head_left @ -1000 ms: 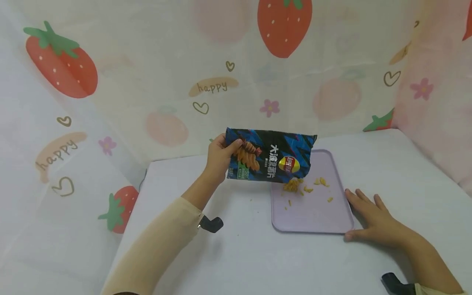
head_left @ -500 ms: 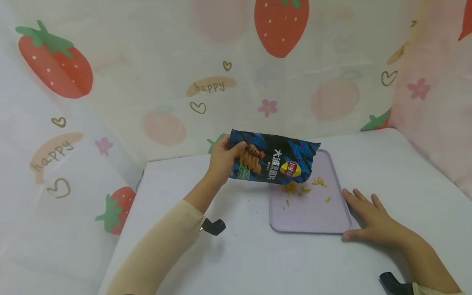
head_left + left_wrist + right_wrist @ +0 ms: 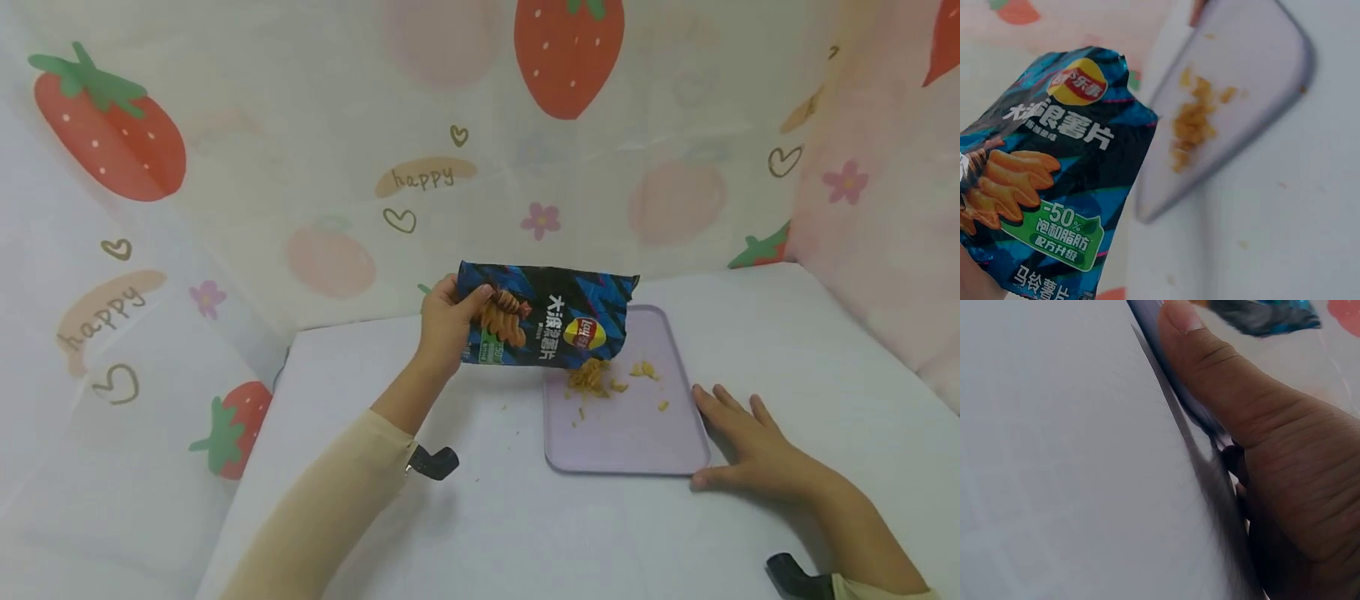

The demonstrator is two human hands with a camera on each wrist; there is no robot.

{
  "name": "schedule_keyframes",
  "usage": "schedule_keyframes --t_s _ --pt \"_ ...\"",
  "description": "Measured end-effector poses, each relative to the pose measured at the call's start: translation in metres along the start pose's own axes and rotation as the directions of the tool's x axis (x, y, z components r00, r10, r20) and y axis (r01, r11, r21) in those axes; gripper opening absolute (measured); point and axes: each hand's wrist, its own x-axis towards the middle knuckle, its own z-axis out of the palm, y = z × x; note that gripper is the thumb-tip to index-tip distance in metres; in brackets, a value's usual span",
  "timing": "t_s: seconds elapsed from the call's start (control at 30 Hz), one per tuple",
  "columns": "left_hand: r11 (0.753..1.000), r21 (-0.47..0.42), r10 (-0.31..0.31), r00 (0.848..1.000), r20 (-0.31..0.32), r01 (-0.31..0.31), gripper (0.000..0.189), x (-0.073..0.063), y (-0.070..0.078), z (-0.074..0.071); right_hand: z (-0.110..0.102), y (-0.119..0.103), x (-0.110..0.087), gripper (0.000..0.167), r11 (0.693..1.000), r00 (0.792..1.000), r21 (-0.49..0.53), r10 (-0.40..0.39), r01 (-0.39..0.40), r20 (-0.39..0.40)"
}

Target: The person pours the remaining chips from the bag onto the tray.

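My left hand [image 3: 446, 329] grips one end of a blue and black potato chip bag [image 3: 525, 321], thumb across its printed front. The bag hangs sideways, its far end over a pale purple tray [image 3: 637, 446]. Below that end lies a pile of broken yellow chips [image 3: 590, 379], with a few loose pieces around it. In the left wrist view the bag [image 3: 1079, 144] appears large beside the blurred chips [image 3: 1191, 125]. My right hand [image 3: 765, 454] rests at the tray's right side, fingers extended along the edge and thumb by the near corner. The right wrist view shows its thumb [image 3: 1210, 369] against the tray rim.
The tray lies on a white table [image 3: 510, 517] dotted with small crumbs left of the tray. A strawberry-patterned sheet [image 3: 337, 100] hangs behind the table and along its sides. Dark wrist-mounted pieces [image 3: 433, 462] stick out near both sleeves.
The bag's far end dipped toward the tray, then rose slightly back to the left, uncovering more of the chip pile. The right hand keeps its place at the tray's edge.
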Motion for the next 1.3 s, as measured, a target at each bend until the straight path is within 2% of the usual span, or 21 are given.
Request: schedule_keyframes --t_s 0.13,0.3,0.43,0.5,0.63,0.77,0.83,1.0,1.17,1.3 --pt "0.997 -0.008 0.080 0.996 -0.028 -0.080 0.018 0.001 0.001 0.002 0.003 0.002 0.000 0.123 1.000 1.000 -0.020 0.000 0.000 -0.003" --pt "0.997 0.037 0.064 0.997 0.053 -0.066 0.016 -0.002 0.004 0.002 0.000 0.005 -0.001 0.123 0.999 1.000 -0.044 0.000 0.000 -0.008" --pt "0.993 -0.003 0.114 0.993 -0.009 -0.114 0.019 0.001 0.010 -0.003 -0.001 0.004 0.002 0.123 0.999 1.000 -0.037 -0.004 0.004 -0.007" --pt "0.994 -0.017 0.108 0.994 -0.017 -0.109 0.020 0.001 0.009 -0.003 -0.001 0.003 0.002 0.123 0.999 1.000 -0.032 -0.006 0.006 -0.010" --pt "0.998 0.023 0.053 0.999 0.013 -0.053 0.020 -0.004 0.002 -0.003 0.001 0.002 0.001 0.124 1.000 1.000 -0.014 0.008 -0.008 0.005" --pt "0.996 0.022 0.087 0.996 -0.003 -0.087 0.019 -0.005 0.006 -0.001 0.002 0.002 0.000 0.123 1.000 1.000 0.000 0.014 -0.014 0.013" --pt "0.995 0.021 0.096 0.995 0.022 -0.097 0.017 -0.005 0.004 0.001 0.002 0.003 0.000 0.123 1.000 1.000 -0.002 0.007 -0.007 0.011" --pt "0.994 0.073 0.070 0.992 0.103 -0.078 0.016 -0.007 -0.004 0.005 0.002 0.004 0.000 0.122 1.000 1.000 0.002 0.002 -0.002 0.008" --pt "0.990 0.047 0.129 0.990 0.050 -0.132 0.018 -0.005 0.008 0.003 0.004 0.003 0.002 0.121 1.000 1.000 -0.006 -0.008 0.008 -0.010" --pt "0.993 0.065 0.095 0.993 0.069 -0.100 0.019 -0.005 0.003 0.003 0.004 0.003 0.001 0.123 1.000 1.000 -0.010 -0.001 0.001 -0.006"
